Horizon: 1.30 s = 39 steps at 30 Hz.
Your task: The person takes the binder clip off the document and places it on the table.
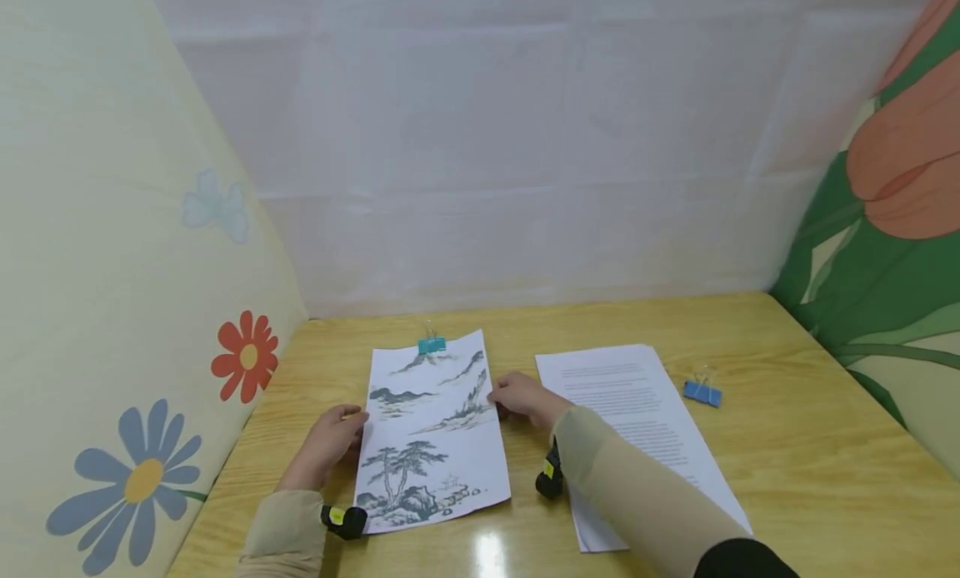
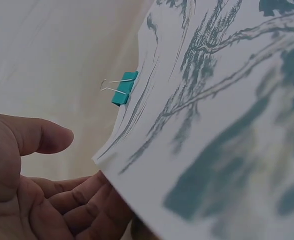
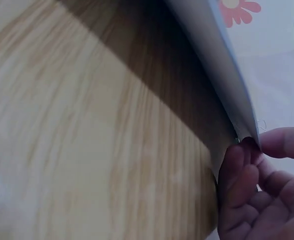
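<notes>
Paper printed with an ink landscape (image 1: 420,411) is raised off the table, tilted, between both hands. A teal binder clip (image 1: 432,346) grips its far edge, wire handles pointing outward. My right hand (image 1: 528,397) pinches the paper's right edge between thumb and fingers, as the right wrist view shows. At the left edge is my left hand (image 1: 330,440). In the left wrist view its fingers (image 2: 81,200) lie under the paper's edge, while its thumb stands apart from the sheet. The paper hides part of those fingers.
Text-printed sheets (image 1: 630,411) lie on the wooden table (image 1: 810,461) to the right, partly beneath my right forearm. Beyond them lies a blue binder clip (image 1: 702,393). A white cloth backdrop (image 1: 510,145) rises at the back, with flower-patterned panels on both sides.
</notes>
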### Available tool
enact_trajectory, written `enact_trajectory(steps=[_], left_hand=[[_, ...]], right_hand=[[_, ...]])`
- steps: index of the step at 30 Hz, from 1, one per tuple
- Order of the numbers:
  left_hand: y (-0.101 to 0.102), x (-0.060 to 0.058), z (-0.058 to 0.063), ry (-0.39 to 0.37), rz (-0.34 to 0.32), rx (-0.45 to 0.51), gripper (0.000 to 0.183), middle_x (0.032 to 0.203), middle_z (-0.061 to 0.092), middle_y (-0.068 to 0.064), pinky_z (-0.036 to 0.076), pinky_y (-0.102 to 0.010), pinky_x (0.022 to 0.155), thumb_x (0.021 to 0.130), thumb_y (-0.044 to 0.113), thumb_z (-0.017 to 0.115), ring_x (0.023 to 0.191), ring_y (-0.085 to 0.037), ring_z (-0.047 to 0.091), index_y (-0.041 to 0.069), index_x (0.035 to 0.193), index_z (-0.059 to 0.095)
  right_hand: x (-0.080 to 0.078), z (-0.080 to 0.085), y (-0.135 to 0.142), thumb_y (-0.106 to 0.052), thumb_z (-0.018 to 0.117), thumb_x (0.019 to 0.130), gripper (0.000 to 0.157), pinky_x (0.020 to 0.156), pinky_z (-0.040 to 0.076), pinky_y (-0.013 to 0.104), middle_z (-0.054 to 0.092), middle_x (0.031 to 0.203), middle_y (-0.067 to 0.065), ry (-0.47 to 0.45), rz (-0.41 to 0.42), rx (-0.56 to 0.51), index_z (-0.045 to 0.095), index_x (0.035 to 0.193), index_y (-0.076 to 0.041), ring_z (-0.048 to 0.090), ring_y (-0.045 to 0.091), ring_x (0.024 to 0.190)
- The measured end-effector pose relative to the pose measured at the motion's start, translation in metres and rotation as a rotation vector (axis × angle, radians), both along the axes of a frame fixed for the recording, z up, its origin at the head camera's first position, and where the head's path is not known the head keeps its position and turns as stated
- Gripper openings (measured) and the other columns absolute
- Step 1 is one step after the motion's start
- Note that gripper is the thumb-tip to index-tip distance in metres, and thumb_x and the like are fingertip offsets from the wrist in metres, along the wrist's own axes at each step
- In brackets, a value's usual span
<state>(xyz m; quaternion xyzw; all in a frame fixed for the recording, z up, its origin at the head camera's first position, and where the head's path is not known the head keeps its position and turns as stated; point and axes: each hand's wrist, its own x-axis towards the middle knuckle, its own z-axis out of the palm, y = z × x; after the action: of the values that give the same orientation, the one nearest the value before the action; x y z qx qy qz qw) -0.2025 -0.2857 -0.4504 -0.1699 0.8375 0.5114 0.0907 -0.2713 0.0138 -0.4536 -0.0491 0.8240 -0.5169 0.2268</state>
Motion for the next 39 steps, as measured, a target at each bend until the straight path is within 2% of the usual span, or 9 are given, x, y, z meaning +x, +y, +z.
enact_trajectory(steps=[5, 10, 14, 22, 34, 39], left_hand=[[0.000, -0.001, -0.003, 0.007, -0.048, 0.037, 0.049, 0.114, 0.065, -0.027, 0.058, -0.038, 0.073, 0.109, 0.018, 0.045, 0.088, -0.025, 0.067, -0.016, 0.144, 0.041], [0.003, -0.003, -0.004, -0.013, -0.066, 0.032, 0.045, 0.105, 0.068, -0.020, 0.057, -0.037, 0.071, 0.109, 0.017, 0.047, 0.083, -0.023, 0.066, -0.013, 0.142, 0.046], [0.004, -0.004, -0.005, -0.020, -0.061, 0.031, 0.044, 0.106, 0.067, -0.020, 0.057, -0.037, 0.072, 0.109, 0.018, 0.047, 0.084, -0.024, 0.065, -0.012, 0.141, 0.047], [0.005, -0.005, -0.006, 0.011, -0.083, 0.041, 0.042, 0.110, 0.065, -0.023, 0.058, -0.039, 0.076, 0.109, 0.018, 0.045, 0.088, -0.024, 0.066, -0.014, 0.135, 0.051], [0.014, -0.008, -0.007, 0.030, -0.077, 0.103, 0.039, 0.105, 0.066, -0.021, 0.058, -0.034, 0.070, 0.108, 0.014, 0.048, 0.081, -0.021, 0.065, -0.016, 0.134, 0.050], [0.018, -0.012, -0.007, 0.052, -0.071, 0.101, 0.039, 0.107, 0.066, -0.022, 0.058, -0.034, 0.070, 0.108, 0.011, 0.047, 0.080, -0.020, 0.065, -0.017, 0.136, 0.049]], right_hand=[[0.000, 0.002, 0.004, -0.012, 0.060, 0.101, 0.022, 0.066, 0.050, 0.027, 0.062, 0.081, 0.006, 0.017, -0.009, 0.027, 0.059, 0.080, -0.008, 0.057, 0.018, 0.074], [0.001, 0.002, 0.007, -0.012, 0.060, 0.101, 0.025, 0.063, 0.048, 0.026, 0.062, 0.079, 0.005, 0.024, -0.004, 0.056, 0.057, 0.077, -0.009, 0.055, 0.016, 0.071], [0.005, 0.003, 0.011, -0.011, 0.061, 0.102, 0.025, 0.063, 0.048, 0.027, 0.063, 0.078, 0.005, 0.040, 0.038, 0.081, 0.058, 0.078, -0.007, 0.055, 0.016, 0.070], [0.006, 0.002, 0.022, -0.007, 0.061, 0.102, 0.019, 0.062, 0.048, 0.028, 0.066, 0.077, 0.005, 0.048, 0.118, 0.061, 0.063, 0.083, -0.005, 0.058, 0.015, 0.069], [0.009, -0.001, 0.042, -0.006, 0.063, 0.099, 0.021, 0.059, 0.042, 0.024, 0.063, 0.072, 0.001, 0.026, 0.167, 0.058, 0.063, 0.078, -0.008, 0.052, 0.013, 0.065], [0.010, 0.000, 0.046, -0.005, 0.063, 0.099, 0.022, 0.058, 0.043, 0.024, 0.063, 0.069, 0.001, 0.020, 0.187, 0.063, 0.062, 0.077, -0.008, 0.052, 0.013, 0.062]])
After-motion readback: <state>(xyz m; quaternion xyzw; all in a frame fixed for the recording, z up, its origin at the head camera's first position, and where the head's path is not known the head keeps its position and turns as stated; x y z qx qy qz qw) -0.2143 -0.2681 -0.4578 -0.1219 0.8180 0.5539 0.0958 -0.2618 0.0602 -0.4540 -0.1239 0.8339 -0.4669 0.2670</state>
